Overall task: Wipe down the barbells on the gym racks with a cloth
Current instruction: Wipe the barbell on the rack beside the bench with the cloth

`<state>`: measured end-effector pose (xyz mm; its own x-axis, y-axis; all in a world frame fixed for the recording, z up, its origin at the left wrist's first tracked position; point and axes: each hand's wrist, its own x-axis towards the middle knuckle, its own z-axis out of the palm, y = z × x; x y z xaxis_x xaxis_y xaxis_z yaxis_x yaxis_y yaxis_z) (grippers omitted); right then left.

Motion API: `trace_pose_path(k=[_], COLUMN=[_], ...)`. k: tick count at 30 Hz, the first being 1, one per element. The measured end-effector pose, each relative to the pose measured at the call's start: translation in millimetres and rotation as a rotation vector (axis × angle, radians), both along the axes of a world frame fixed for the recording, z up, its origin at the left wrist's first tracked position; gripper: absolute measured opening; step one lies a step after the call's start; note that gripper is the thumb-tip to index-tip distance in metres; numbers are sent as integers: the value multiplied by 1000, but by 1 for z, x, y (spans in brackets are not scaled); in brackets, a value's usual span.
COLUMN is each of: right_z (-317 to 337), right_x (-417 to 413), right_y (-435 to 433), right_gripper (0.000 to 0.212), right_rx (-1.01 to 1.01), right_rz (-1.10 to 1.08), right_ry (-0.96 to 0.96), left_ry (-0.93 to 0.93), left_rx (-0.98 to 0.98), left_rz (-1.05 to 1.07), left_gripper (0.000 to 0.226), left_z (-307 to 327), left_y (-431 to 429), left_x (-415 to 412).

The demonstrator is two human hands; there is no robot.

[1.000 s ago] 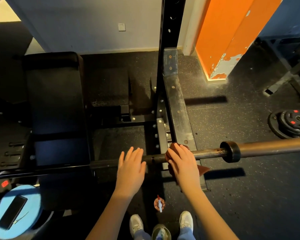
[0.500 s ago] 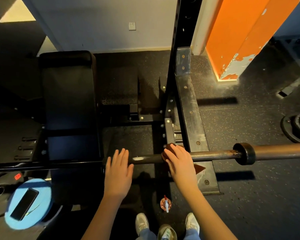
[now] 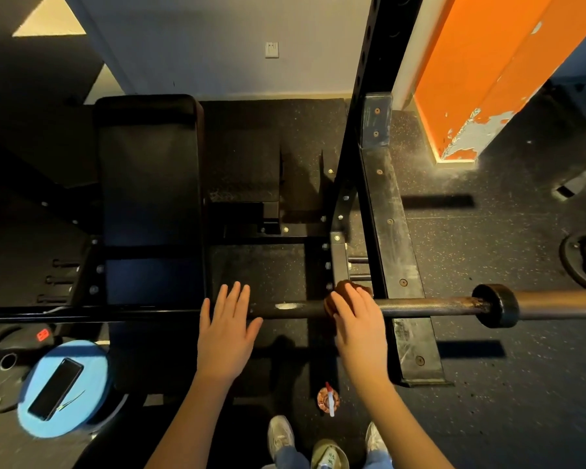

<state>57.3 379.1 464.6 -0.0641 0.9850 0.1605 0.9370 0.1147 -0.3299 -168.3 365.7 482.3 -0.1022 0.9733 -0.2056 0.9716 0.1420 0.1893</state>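
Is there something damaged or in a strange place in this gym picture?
Yes. The orange pillar has paint peeled off near its base, and a phone lies on a blue round disc on the floor. The barbell looks rusty near its collar.

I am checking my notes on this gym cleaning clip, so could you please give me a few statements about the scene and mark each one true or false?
1. The right hand presses a reddish-brown cloth onto the dark steel barbell. True.
2. The left hand is clenched in a fist around the barbell. False: it lies flat and open, fingers spread, over the bar.
3. A black phone lies on a round light-blue disc at lower left. True.
4. A small spray bottle with a white nozzle stands on the black padded bench. False: it is on the floor near the person's shoes.
5. The peeling pillar at upper right is green. False: it is orange.
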Motion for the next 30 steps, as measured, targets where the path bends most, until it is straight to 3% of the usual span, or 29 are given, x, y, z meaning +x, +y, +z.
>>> trace_pose_path(k=[2,4,8,11,14,17,20,23,27,30], right_z=[0,3,6,-1,-5,-1,4,1,-6,0], right_x=[-26,-52,-43,-16,-37,-80,-79,-40,-37,-77], right_y=[-2,-2,5,1,-7,-3,11,10,-5,2], right_gripper=[65,66,47,42,53,56,40,36,48,43], right_rx=[-56,-98,-19,-12,-69,-64,-59,-42,-43,-46], right_rz=[-35,71,232,137,-19,148,253,184,-41,67], right_ry=[17,49,-7,-19,27,35,33,30,45,49], left_ry=[11,28,79,90,65,48,29,1,-22,-5], left_rx=[-12,-13,-32,-3,-2,-25,-49,-57,-4,-2], left_rz=[3,12,31,29,17,-4,-45,-72,-66,-54], left_gripper=[66,67,69,72,72,71,67,64,63,63], left_z=[-1,0,3,-1,-5,-4,-3,-3,-3,-4], left_y=[0,1,1,0,-1,3,9,13,15,15], left_x=[-4,-4,-4,-10,-12,-13,-21,-26,-25,-24])
